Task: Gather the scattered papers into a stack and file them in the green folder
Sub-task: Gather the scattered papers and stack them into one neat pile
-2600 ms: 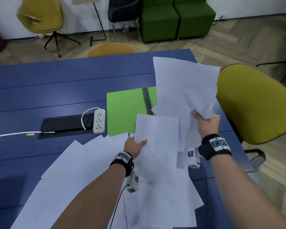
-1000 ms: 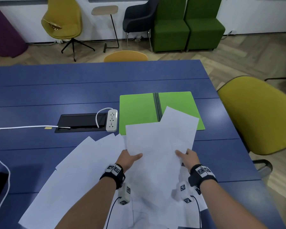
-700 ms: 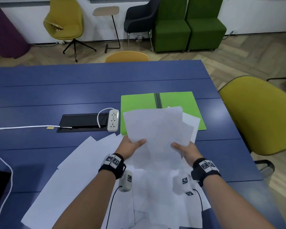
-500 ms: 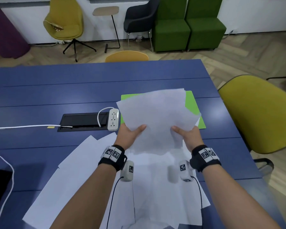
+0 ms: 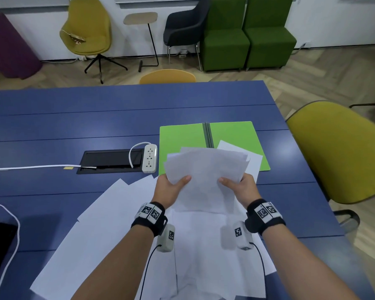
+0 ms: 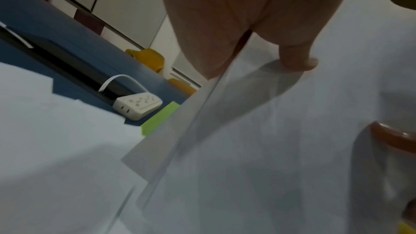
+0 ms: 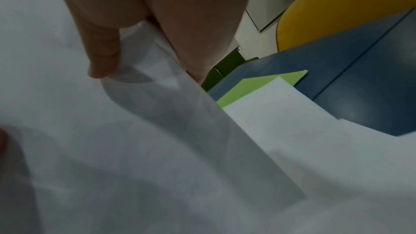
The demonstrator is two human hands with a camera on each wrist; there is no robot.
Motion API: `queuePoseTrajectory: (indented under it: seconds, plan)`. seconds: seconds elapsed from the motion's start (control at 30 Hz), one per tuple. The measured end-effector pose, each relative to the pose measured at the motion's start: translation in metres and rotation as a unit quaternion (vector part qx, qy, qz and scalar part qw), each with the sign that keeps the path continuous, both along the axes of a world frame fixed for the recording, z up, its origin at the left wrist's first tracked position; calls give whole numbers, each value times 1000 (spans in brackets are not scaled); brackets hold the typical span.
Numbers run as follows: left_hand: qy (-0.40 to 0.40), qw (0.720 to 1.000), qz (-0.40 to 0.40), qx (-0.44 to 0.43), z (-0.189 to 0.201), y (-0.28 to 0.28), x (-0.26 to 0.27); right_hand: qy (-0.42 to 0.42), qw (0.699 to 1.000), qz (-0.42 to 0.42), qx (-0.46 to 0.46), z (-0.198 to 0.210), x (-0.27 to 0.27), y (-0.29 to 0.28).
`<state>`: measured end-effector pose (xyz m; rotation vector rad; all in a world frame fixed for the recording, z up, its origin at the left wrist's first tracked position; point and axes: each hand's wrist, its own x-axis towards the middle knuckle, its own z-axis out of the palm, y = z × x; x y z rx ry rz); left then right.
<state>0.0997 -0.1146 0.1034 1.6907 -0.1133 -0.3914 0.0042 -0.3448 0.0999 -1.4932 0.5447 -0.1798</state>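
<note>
Sheaf of papers (image 5: 206,176) held off the counter (image 5: 95,118), just short of the green folder (image 5: 182,137); half a second ago it covered the folder. Left hand (image 5: 169,189) and right hand (image 5: 243,187) each pinch a near corner, thumbs on top, fingers (image 6: 299,58) curled beneath. Edges remain uneven and many loose papers (image 5: 100,224) lie nearer than the folder: gathering is unfinished.
</note>
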Motion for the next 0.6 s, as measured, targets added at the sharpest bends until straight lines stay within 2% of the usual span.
queuePoseTrajectory:
  seconds: [0.1, 0.23, 0.47, 0.6]
  plan:
    - [-25, 999, 8, -23, 18, -2, 4, -34, 999, -13, -15, 14, 8, -1]
    - [-30, 998, 18, -51, 24, 6, 2, -54, 998, 1, -21, 25, 12, -1]
    - [15, 1000, -8, -22, 3, 10, 4, 25, 999, 27, -4, 7, 11, 5]
    - [-4, 1000, 15, -26, 21, 1, 8, -14, 1000, 3, -18, 22, 20, 17]
